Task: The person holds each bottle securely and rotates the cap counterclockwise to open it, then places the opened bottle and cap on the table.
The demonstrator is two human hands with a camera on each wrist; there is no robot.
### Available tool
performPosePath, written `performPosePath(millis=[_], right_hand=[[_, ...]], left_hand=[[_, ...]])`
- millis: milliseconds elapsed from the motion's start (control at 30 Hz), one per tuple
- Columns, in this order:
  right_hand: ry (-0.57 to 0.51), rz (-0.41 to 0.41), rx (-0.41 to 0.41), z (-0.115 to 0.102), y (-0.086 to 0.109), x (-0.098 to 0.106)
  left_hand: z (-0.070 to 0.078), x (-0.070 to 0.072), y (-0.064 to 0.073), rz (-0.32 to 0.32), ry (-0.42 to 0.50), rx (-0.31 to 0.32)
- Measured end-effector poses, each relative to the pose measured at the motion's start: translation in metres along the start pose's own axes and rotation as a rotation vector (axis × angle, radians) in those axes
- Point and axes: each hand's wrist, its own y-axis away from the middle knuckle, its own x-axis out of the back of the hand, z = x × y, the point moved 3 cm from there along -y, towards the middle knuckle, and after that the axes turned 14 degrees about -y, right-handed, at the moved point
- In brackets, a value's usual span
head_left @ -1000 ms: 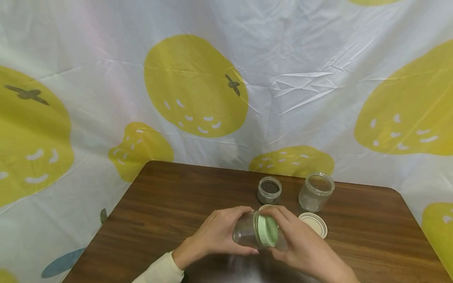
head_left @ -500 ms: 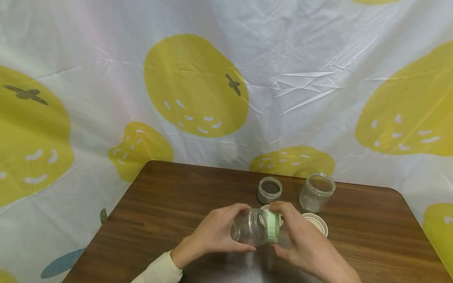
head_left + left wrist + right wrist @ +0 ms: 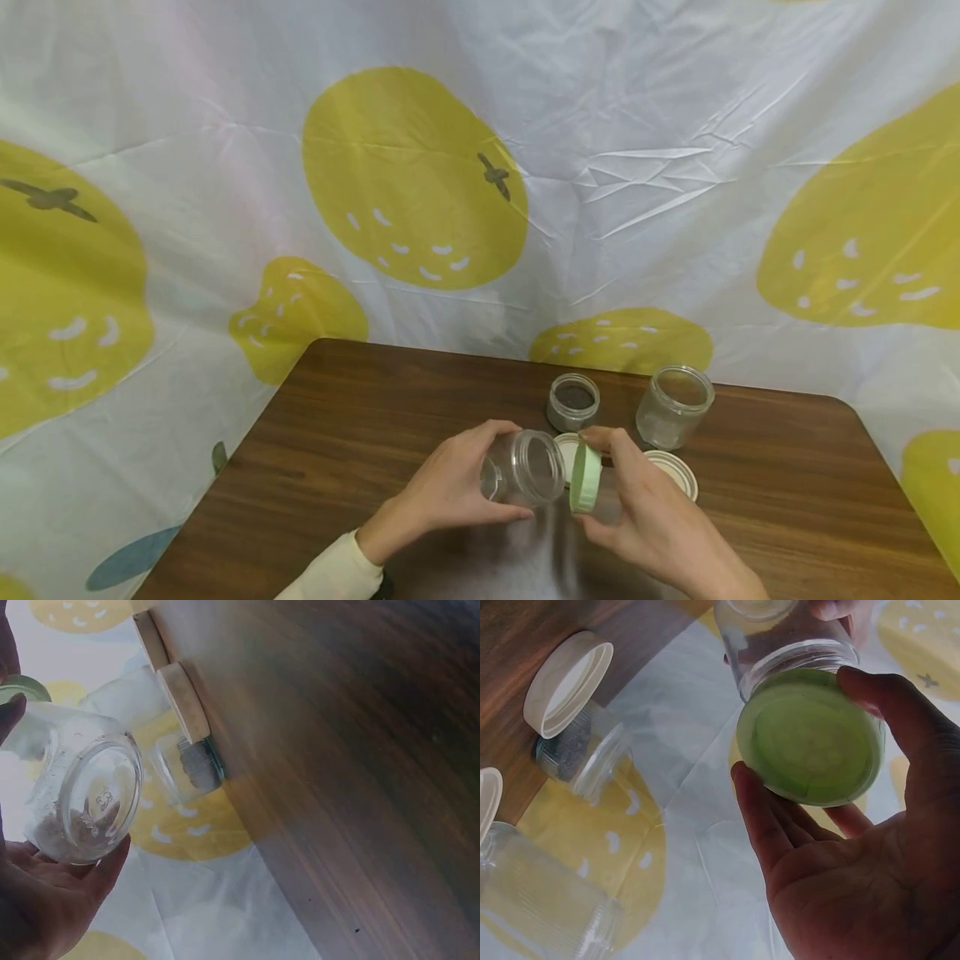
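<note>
My left hand (image 3: 453, 490) grips a clear glass jar (image 3: 522, 468) on its side above the table, its open mouth pointing right. In the left wrist view the jar's base (image 3: 84, 791) faces the camera, with my left hand (image 3: 45, 900) wrapped round it. My right hand (image 3: 637, 512) pinches a pale green lid (image 3: 585, 477) by its rim, just off the jar's mouth. In the right wrist view the green lid (image 3: 808, 739) sits between thumb and fingers of my right hand (image 3: 840, 862), with the jar's threaded neck (image 3: 787, 645) close behind it.
On the brown wooden table (image 3: 360, 417) stand a small jar with dark contents (image 3: 572, 402) and a taller empty glass jar (image 3: 673, 406). A white lid (image 3: 677, 472) lies by my right hand, and a second pale lid (image 3: 566, 444) lies behind the held jar. A lemon-print sheet hangs behind.
The green lid has come off the jar. My right hand has drawn it a little to the right, and the jar's mouth now shows open.
</note>
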Motion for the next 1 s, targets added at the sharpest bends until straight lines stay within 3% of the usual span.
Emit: performPosePath(millis=[233, 533, 767, 1000], right_hand=[[-0.047, 0.009, -0.048, 0.005, 0.004, -0.007], [-0.052, 0.044, -0.052, 0.013, 0.006, -0.019], [-0.056, 0.005, -0.148, 0.022, 0.008, -0.030], [-0.140, -0.063, -0.209, 0.025, 0.008, -0.045]], left_hand=[[-0.005, -0.002, 0.002, -0.009, 0.042, 0.068], [-0.012, -0.005, -0.003, -0.002, 0.186, 0.138], [-0.021, -0.009, -0.006, 0.039, 0.223, 0.266], [-0.030, -0.011, -0.009, 0.079, 0.309, 0.381]])
